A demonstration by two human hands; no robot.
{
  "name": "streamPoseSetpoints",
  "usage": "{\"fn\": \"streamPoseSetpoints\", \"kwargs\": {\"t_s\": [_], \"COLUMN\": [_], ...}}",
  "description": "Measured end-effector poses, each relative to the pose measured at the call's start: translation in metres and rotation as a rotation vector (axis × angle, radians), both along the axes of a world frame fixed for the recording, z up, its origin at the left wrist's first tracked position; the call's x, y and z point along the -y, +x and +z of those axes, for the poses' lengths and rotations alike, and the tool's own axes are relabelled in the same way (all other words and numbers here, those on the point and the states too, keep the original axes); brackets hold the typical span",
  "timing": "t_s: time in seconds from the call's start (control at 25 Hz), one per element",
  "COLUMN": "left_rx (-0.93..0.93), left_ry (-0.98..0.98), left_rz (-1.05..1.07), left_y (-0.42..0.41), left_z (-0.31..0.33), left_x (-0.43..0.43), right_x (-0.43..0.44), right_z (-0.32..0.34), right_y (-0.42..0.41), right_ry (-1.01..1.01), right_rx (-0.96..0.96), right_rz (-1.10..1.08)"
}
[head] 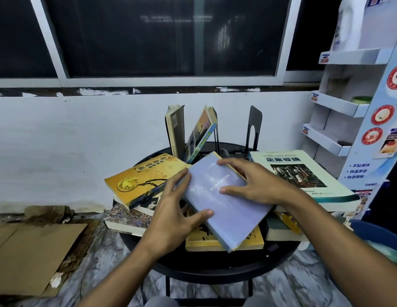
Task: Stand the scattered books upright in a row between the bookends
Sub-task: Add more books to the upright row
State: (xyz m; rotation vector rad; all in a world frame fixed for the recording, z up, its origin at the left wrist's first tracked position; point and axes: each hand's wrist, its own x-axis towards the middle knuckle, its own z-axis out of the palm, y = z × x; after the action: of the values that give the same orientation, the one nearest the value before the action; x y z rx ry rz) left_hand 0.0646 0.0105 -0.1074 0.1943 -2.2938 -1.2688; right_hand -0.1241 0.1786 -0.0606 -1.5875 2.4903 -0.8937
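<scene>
A pale blue book (224, 209) lies tilted on top of the pile on the round black table (215, 269). My left hand (177, 216) grips its left edge, thumb on the cover. My right hand (253, 182) lies flat on the cover with fingers over the far edge. At the back of the table a beige book (175, 131) stands upright and a colourful book (201, 135) leans next to it. A black bookend (254, 127) stands to their right with a gap between. A yellow book (144, 179) and a large white-green book (304, 176) lie flat.
More books lie underneath: a patterned one (126, 218) at the left, a yellow one (215, 240) in front, a dark one (279, 229) at the right. A white display shelf (339, 107) stands at the right. Cardboard (31, 251) lies on the floor at the left. A white wall is behind.
</scene>
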Motion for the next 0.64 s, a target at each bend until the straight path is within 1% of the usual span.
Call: {"fn": "streamPoseSetpoints", "kwargs": {"t_s": [0.16, 0.36, 0.44, 0.64], "left_rx": [-0.145, -0.271, -0.292, -0.314], "left_ry": [-0.120, -0.324, -0.380, -0.385], "left_rz": [-0.010, 0.014, 0.011, -0.013], "left_y": [-0.007, -0.021, -0.023, -0.016], "left_z": [0.032, 0.061, 0.062, 0.050], "left_x": [0.007, 0.024, 0.027, 0.032], "right_x": [-0.005, 0.007, 0.012, 0.018], "right_z": [0.011, 0.010, 0.009, 0.005], "right_y": [0.005, 0.011, 0.010, 0.013], "right_ry": [-0.215, -0.466, -0.496, -0.458], "right_rx": [-0.008, -0.066, -0.076, -0.097], "right_rz": [-0.036, -0.062, -0.079, -0.046]}}
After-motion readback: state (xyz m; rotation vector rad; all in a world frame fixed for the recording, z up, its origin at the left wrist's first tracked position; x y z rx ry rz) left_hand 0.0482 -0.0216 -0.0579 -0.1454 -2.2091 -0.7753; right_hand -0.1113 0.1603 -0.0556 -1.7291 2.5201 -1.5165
